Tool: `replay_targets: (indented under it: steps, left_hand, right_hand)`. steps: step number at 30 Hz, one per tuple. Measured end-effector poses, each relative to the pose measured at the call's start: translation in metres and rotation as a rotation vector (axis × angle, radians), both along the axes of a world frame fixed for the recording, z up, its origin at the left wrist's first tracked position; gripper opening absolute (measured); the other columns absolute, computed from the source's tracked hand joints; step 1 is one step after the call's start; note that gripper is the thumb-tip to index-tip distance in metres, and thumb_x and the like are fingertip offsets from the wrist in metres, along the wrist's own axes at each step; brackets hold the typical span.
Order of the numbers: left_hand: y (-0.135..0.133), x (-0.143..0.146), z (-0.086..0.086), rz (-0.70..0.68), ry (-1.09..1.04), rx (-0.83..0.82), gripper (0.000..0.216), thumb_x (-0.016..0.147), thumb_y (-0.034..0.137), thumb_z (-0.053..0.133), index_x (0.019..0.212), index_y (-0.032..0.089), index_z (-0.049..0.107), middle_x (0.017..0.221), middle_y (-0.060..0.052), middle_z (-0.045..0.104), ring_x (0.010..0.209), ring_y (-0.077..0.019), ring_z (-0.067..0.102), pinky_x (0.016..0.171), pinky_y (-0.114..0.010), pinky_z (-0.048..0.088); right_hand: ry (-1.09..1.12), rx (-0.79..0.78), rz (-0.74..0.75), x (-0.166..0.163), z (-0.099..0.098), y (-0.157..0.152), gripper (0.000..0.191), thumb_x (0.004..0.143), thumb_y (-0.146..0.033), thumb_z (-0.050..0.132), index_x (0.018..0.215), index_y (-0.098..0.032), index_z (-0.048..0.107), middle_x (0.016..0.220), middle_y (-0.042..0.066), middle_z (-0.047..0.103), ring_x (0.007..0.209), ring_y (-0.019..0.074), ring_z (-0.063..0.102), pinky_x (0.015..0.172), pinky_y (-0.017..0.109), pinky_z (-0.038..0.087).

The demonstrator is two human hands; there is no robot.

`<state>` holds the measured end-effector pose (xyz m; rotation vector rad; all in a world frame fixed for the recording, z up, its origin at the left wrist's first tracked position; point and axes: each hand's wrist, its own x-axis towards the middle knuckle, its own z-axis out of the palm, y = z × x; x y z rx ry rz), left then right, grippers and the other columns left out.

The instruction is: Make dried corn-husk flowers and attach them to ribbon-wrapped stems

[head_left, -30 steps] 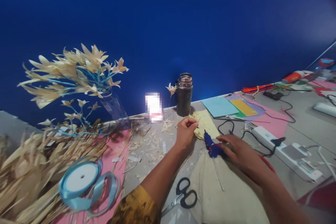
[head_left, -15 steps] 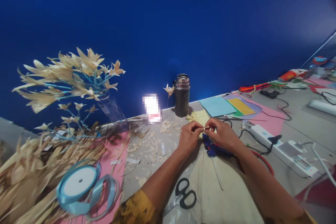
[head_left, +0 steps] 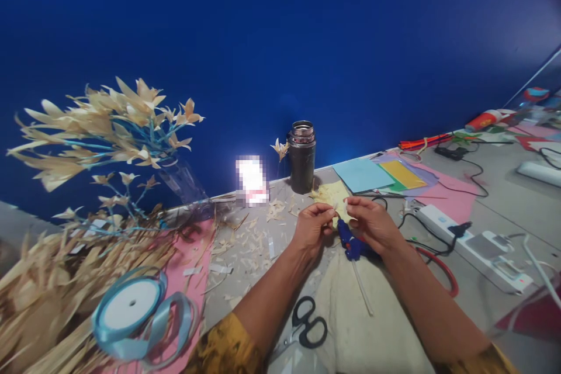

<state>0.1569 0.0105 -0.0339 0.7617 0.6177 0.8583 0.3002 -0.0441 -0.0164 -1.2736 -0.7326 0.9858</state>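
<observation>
Left hand: our left hand (head_left: 313, 225) has its thumb and forefinger drawn narrow, their tips just beside the nozzle; whatever they may pinch is too small for us to tell.
Right hand: our right hand (head_left: 374, 223) faces it, a slim gap between the two; its fingers are bent and narrow too, and we cannot tell what, if anything, they hold.
Glue gun: the blue glue gun (head_left: 349, 243) lies below and between our hands, nozzle away from us, a glue stick (head_left: 363, 289) poking out of its back end.
Yellow paper: the yellow paper (head_left: 335, 190) is on the desk (head_left: 504, 193) just beyond our fingers.
Scissors: the scissors (head_left: 310, 324) lie nearer us, beside the pale cloth (head_left: 377, 327).
Flower: one small flower (head_left: 279, 149) stands beside the flask (head_left: 302, 163).
Step in hand: fine fingertip work over the glue gun, we judge.
Next move: it calls for a light, steady pinch, with skin clear of the nozzle, likely hot.
</observation>
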Motion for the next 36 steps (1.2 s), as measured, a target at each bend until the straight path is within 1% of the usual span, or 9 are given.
replay_targets:
  steps: [2, 5, 11, 17, 21, 27, 36]
  left_hand:
    - [0.000, 0.000, -0.001, -0.013, -0.039, -0.042, 0.041, 0.049, 0.029, 0.094, 0.074, 0.014, 0.066, 0.069, -0.002, 0.065, 0.052, -0.0060, 0.048, 0.045, -0.019, 0.028]
    - [0.000, 0.000, -0.003, -0.031, -0.056, -0.063, 0.041, 0.048, 0.027, 0.095, 0.074, 0.013, 0.066, 0.068, -0.002, 0.064, 0.053, -0.0059, 0.049, 0.045, -0.018, 0.030]
    - [0.001, 0.000, -0.006, -0.014, -0.028, -0.022, 0.038, 0.050, 0.027, 0.094, 0.073, 0.013, 0.069, 0.065, 0.000, 0.061, 0.052, -0.0065, 0.049, 0.046, -0.019, 0.031]
    - [0.002, 0.001, -0.010, 0.038, 0.012, 0.057, 0.033, 0.050, 0.026, 0.093, 0.068, 0.013, 0.069, 0.058, 0.001, 0.060, 0.050, -0.0072, 0.050, 0.048, -0.021, 0.037]
    - [0.003, 0.000, -0.011, 0.043, 0.010, 0.070, 0.034, 0.050, 0.024, 0.093, 0.070, 0.014, 0.068, 0.057, 0.002, 0.061, 0.049, -0.0071, 0.050, 0.050, -0.021, 0.039]
    - [0.004, 0.000, -0.012, 0.003, 0.016, 0.071, 0.033, 0.053, 0.025, 0.092, 0.077, 0.012, 0.073, 0.056, 0.001, 0.061, 0.048, -0.0075, 0.052, 0.050, -0.021, 0.040]
    - [0.003, -0.002, -0.012, -0.095, -0.042, -0.012, 0.039, 0.048, 0.024, 0.096, 0.077, 0.011, 0.073, 0.061, -0.001, 0.065, 0.050, -0.0088, 0.054, 0.049, -0.022, 0.038]
  right_hand:
    - [0.097, 0.004, -0.005, -0.005, -0.001, 0.000, 0.032, 0.055, -0.034, 0.086, 0.077, -0.019, 0.068, 0.065, -0.003, 0.058, 0.051, 0.0079, 0.044, 0.044, 0.021, 0.034]
    - [0.190, 0.008, -0.016, -0.010, -0.002, 0.000, 0.033, 0.052, -0.031, 0.090, 0.074, -0.018, 0.068, 0.066, -0.003, 0.059, 0.052, 0.0064, 0.044, 0.044, 0.019, 0.035]
    - [0.268, 0.016, -0.032, -0.013, -0.003, -0.001, 0.034, 0.052, -0.030, 0.092, 0.073, -0.018, 0.068, 0.064, -0.004, 0.058, 0.054, 0.0074, 0.045, 0.043, 0.018, 0.033]
    - [0.276, 0.024, -0.046, -0.016, -0.002, -0.002, 0.033, 0.051, -0.029, 0.092, 0.070, -0.018, 0.069, 0.066, -0.003, 0.060, 0.056, 0.0073, 0.046, 0.044, 0.016, 0.033]
    - [0.264, 0.030, -0.042, -0.016, -0.001, -0.004, 0.031, 0.050, -0.028, 0.093, 0.069, -0.017, 0.070, 0.068, -0.002, 0.062, 0.057, 0.0072, 0.047, 0.045, 0.016, 0.034]
    - [0.242, 0.031, -0.033, -0.015, -0.001, -0.005, 0.031, 0.051, -0.028, 0.093, 0.069, -0.017, 0.071, 0.069, -0.002, 0.062, 0.055, 0.0060, 0.046, 0.044, 0.016, 0.032]
    - [0.215, 0.026, 0.005, -0.015, -0.003, -0.006, 0.031, 0.053, -0.032, 0.092, 0.070, -0.018, 0.070, 0.066, -0.003, 0.062, 0.052, 0.0066, 0.046, 0.045, 0.019, 0.032]
